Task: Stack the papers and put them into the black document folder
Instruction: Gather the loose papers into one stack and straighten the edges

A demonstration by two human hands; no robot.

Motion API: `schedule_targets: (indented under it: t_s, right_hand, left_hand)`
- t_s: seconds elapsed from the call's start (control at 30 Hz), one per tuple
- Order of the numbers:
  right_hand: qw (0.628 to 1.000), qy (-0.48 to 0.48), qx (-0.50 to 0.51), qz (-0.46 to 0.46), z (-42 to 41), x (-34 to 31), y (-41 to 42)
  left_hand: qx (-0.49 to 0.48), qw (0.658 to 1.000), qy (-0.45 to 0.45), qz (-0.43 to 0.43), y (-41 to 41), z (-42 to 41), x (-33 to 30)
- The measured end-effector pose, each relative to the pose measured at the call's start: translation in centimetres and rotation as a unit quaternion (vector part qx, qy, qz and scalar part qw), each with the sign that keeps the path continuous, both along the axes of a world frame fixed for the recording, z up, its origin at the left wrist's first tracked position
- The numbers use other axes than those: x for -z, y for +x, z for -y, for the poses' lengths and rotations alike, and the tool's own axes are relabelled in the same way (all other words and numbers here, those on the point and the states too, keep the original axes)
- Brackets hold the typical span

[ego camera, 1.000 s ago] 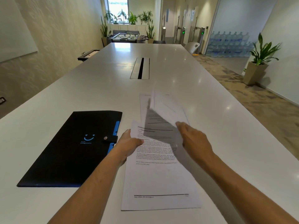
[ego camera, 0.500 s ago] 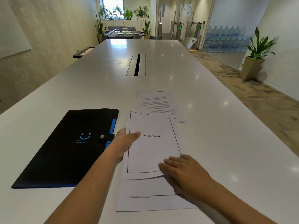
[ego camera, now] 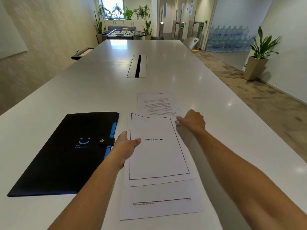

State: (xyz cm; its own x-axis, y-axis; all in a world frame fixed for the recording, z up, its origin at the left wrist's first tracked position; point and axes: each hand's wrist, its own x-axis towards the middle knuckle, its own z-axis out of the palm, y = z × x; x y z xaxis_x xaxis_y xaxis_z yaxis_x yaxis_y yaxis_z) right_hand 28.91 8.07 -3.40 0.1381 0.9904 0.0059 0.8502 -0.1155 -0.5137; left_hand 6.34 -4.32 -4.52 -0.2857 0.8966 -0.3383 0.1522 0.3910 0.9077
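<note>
**A:** status on my feed?

**B:** Near to far. Closest to me on the table: bottom sheet, flat, footer line showing. Overlapping its far part is the BIBLIOGRAPHY sheet, boxed border, shifted toward the far end so the stack isn't squared.

**A:** left hand?

**B:** Left hand grips the left edge of the BIBLIOGRAPHY sheet, thumb on top near the title. Fingers are hidden under the paper, so I can't tell whether the bottom sheet is in that grip too.

**A:** folder?

**B:** Folder lies left of the papers, just beside the left hand, closed, snap strap fastened at its right edge. Blue tabs show along that edge. Smiley print on the cover. No paper in it that I can see.

**A:** right hand?

**B:** Right hand reaches out past the top-right corner of the BIBLIOGRAPHY sheet, fingers curled down at the near-right corner of the third sheet. Fingertips blurred; can't tell if they pinch it or only touch it.

**A:** third sheet position?

**B:** Flat, text upside down to me, its near edge tucked under the BIBLIOGRAPHY sheet.

**A:** beyond that?

**B:** Cable slot in the table centre. Foosball table at the far end, plant by the right wall.
</note>
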Motion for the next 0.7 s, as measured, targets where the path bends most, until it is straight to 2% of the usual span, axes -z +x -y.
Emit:
schedule_targets:
  t_s: [0.07,0.23,0.7]
  right_hand:
    - [1.0,-0.013,-0.009,0.016,-0.8,0.3,-1.1]
    - [0.992,-0.015,-0.036,0.12,-2.2,0.4,-2.7]
    - [0.999,-0.038,-0.007,0.028,-3.2,0.3,-4.1]
  left_hand:
    - [-0.003,1.0,0.001,0.003,0.0,0.1,-0.1]
    - [-0.005,1.0,-0.005,0.002,0.1,0.1,-0.4]
    - [-0.009,1.0,-0.004,-0.016,0.5,0.5,-1.2]
